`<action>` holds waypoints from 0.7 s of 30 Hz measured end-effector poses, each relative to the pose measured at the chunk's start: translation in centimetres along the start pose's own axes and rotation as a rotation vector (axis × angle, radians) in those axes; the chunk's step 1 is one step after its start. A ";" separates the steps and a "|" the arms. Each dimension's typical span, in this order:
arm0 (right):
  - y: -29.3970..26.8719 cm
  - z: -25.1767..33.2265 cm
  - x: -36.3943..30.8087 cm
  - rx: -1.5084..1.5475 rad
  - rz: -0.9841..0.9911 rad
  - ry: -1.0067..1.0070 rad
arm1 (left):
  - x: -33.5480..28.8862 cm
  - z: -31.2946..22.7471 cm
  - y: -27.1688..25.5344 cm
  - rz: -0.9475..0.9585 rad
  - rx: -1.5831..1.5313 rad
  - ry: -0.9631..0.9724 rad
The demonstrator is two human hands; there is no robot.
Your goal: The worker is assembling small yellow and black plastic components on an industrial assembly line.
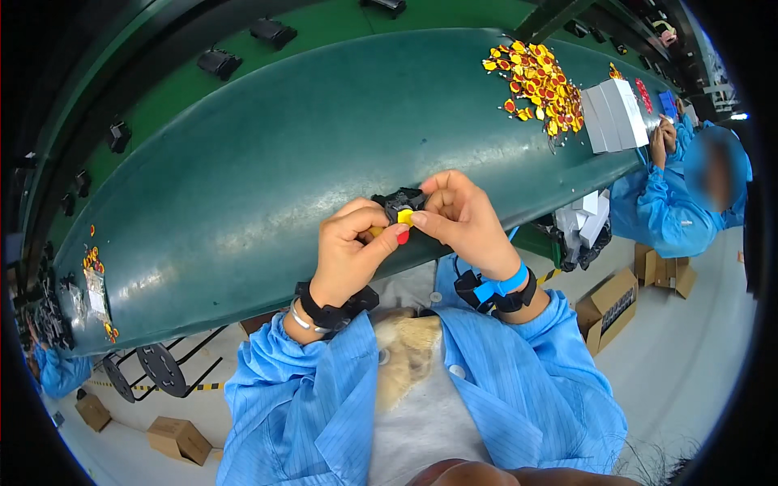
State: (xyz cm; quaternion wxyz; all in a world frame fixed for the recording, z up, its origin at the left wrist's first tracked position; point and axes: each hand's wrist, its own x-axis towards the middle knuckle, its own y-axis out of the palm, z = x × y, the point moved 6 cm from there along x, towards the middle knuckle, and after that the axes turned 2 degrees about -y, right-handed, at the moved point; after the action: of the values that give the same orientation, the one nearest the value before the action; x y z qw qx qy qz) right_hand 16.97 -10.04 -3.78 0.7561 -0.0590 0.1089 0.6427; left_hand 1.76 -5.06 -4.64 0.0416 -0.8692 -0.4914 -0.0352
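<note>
Above the table's near edge, both of my hands meet around a small yellow-and-red piece [405,217]. My left hand [354,243] is closed on it, with thumb and bent forefinger at its red end. My right hand [463,217] is closed too, the thumb pressing on the yellow part and the fingers curled behind. A crumpled-looking black item [400,198] sits right behind the piece, between my fingertips. Whether the two are joined cannot be made out, as my fingers cover part of both.
On the green table [267,154], a heap of yellow-and-red pieces [541,87] lies at the far right beside white boxes [613,116]. More pieces [93,263] lie far left. A co-worker in blue [668,202] sits at the right. Cardboard boxes [608,310] and stools [162,368] stand below.
</note>
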 end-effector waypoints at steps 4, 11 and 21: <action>0.3 0.3 0.6 -0.069 -0.032 -0.043 | 0.0 -0.1 0.2 0.020 -0.048 -0.073; 1.0 0.5 1.5 -0.003 0.160 0.080 | 0.6 0.0 0.3 0.002 -0.066 -0.012; 0.9 -0.4 2.5 0.018 0.239 0.053 | 0.6 0.7 0.0 0.072 -0.161 -0.097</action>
State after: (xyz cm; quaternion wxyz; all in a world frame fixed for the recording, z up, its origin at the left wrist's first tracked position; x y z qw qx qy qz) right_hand 16.40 -7.56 -4.75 0.6715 -0.0556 0.1407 0.7254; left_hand 2.10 -4.53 -5.24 -0.0509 -0.8875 -0.4569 -0.0308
